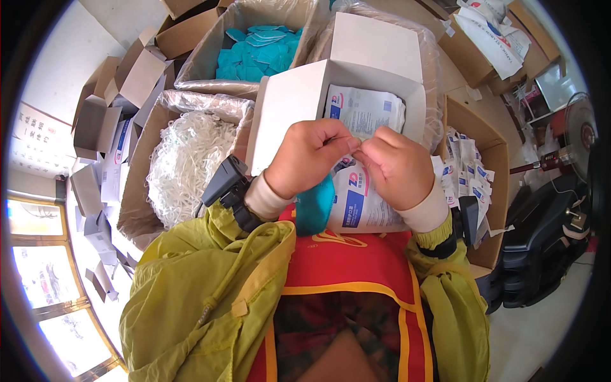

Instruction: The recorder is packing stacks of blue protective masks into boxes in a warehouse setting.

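Note:
My left hand [305, 156] and my right hand [398, 167] meet fingertip to fingertip in front of my chest, both closed in a pinch. A teal face mask [315, 207] hangs below the fingers, its upper edge running up into the pinch. The small part between the fingertips is mostly hidden. Right behind the hands stands an open white carton [277, 118]. Inside lies a printed white plastic package [366, 108]. Another white package with blue print [363, 204] lies nearer to me, under my hands.
White elastic ear loops [191, 165] fill a lined box at left. Teal mask pieces [261, 54] lie in a lined box behind. Small white packets [468, 169] sit in a carton at right. Empty cartons [137, 73] pile up far left; a fan [579, 137] stands far right.

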Available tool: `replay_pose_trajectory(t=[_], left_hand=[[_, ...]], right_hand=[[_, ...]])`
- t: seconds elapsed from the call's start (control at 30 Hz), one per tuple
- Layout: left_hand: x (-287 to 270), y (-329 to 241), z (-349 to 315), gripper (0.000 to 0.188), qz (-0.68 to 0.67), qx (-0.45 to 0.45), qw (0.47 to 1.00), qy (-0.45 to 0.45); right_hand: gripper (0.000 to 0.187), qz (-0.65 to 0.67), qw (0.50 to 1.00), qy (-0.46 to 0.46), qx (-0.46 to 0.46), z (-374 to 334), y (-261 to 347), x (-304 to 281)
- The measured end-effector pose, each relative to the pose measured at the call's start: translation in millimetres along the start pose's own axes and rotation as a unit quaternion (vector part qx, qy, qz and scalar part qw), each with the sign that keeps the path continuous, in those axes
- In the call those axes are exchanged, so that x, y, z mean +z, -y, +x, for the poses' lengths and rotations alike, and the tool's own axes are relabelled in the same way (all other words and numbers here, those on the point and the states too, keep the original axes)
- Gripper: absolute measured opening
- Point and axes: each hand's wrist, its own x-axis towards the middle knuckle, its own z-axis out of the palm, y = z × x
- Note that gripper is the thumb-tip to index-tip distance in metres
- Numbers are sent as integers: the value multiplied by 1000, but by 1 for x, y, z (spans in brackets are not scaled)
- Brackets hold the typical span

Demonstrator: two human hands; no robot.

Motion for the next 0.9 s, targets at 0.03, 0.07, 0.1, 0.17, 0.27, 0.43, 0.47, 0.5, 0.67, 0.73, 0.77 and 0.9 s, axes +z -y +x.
replay_pose_trajectory(t=[0.03, 0.07, 0.1, 0.17, 0.27, 0.43, 0.47, 0.5, 0.67, 0.73, 0.77, 0.9], left_hand=[[0, 0, 0, 10, -46, -28, 999, 2], [0, 1, 1, 11, -92, -56, 994, 3], [-2, 4, 5, 11, -92, -56, 994, 3], [-14, 19, 18, 12, -226, -115, 966, -59], [-32, 51, 29, 16, -182, -109, 973, -95], [-62, 72, 28, 14, 98, -25, 980, -169], [-62, 67, 24, 12, 121, 40, 982, -137], [-59, 60, 19, 12, 119, 40, 983, -137], [-47, -6, -1, 20, 123, 152, 981, 4], [-43, -12, -9, 22, 50, 124, 981, 139], [-39, -13, -10, 23, 66, 136, 978, 145], [-33, -18, -21, 21, 32, 111, 983, 146]], right_hand=[[10, 0, 1000, 0, 0, 0, 4, -2], [9, -18, 999, -1, -31, -1, 7, -5], [10, -36, 997, -2, -63, -2, 11, -7], [11, -31, 996, -19, -80, -7, 28, -7], [13, 2, 996, -36, -86, -14, 41, -20], [13, 78, 994, -74, -32, -23, 45, -58], [11, 64, 996, -58, -23, -22, 38, -59], [11, 62, 996, -56, -23, -18, 35, -56], [9, 56, 996, -57, 27, -11, 22, -39], [10, 67, 996, -54, 20, -8, 24, -33], [10, 78, 996, -45, 14, -6, 26, -30], [10, 66, 997, -20, 23, -4, 30, -26]])
